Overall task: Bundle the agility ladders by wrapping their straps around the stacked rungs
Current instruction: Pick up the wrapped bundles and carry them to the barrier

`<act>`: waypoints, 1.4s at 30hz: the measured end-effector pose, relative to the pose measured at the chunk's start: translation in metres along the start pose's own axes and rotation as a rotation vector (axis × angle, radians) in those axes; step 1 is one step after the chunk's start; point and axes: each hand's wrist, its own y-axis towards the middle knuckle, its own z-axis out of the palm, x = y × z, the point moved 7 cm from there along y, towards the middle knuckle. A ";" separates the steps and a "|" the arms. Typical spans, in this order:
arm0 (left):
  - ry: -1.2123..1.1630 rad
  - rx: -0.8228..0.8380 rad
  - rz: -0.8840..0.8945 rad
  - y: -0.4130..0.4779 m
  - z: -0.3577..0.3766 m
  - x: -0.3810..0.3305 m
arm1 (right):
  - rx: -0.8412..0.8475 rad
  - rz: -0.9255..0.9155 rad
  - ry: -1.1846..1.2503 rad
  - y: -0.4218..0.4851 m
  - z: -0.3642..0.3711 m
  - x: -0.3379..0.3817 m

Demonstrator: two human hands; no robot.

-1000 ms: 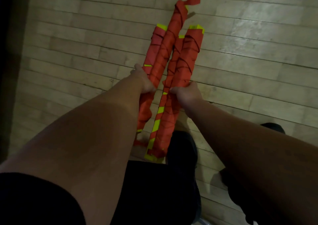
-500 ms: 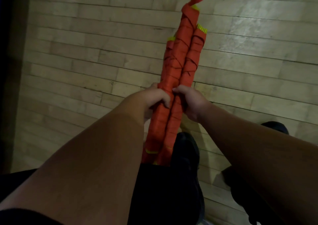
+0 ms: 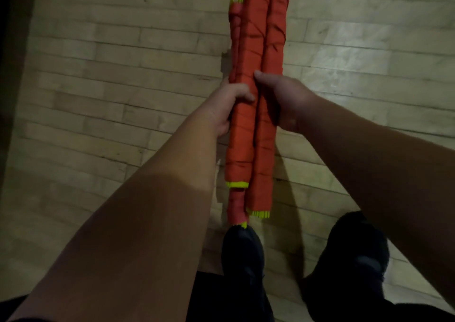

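Note:
Three bundled agility ladders (image 3: 256, 50), each a long stack of yellow rungs wound in orange strap, are pressed side by side and held above the floor, pointing away from me. My left hand (image 3: 229, 105) grips the left bundles around their middle, thumb on top. My right hand (image 3: 283, 100) grips the right bundle from the other side, thumb lying across the seam. Yellow rung ends (image 3: 236, 185) stick out at the near ends. The far ends run past the top of the view.
A pale wooden plank floor (image 3: 123, 87) lies underneath. My two black shoes (image 3: 242, 252) stand below the bundles' near ends. A dark strip (image 3: 12, 50) runs along the left edge.
The bundles, spread apart a second ago, have been squeezed together into one tight pack and lifted closer to me. Both hands moved inward and kept their hold.

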 end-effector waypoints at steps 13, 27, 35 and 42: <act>-0.053 0.037 0.193 -0.133 0.063 -0.183 | -0.067 -0.085 -0.080 -0.148 0.061 0.198; -0.012 -0.129 0.221 -0.425 0.054 -0.467 | -0.115 -0.154 -0.383 -0.404 0.293 0.453; -0.166 -0.219 0.438 -0.556 -0.019 -0.598 | 0.098 -0.209 -0.442 -0.505 0.472 0.543; -0.268 -0.339 0.631 -0.672 -0.125 -0.725 | 0.212 -0.334 -0.460 -0.563 0.645 0.614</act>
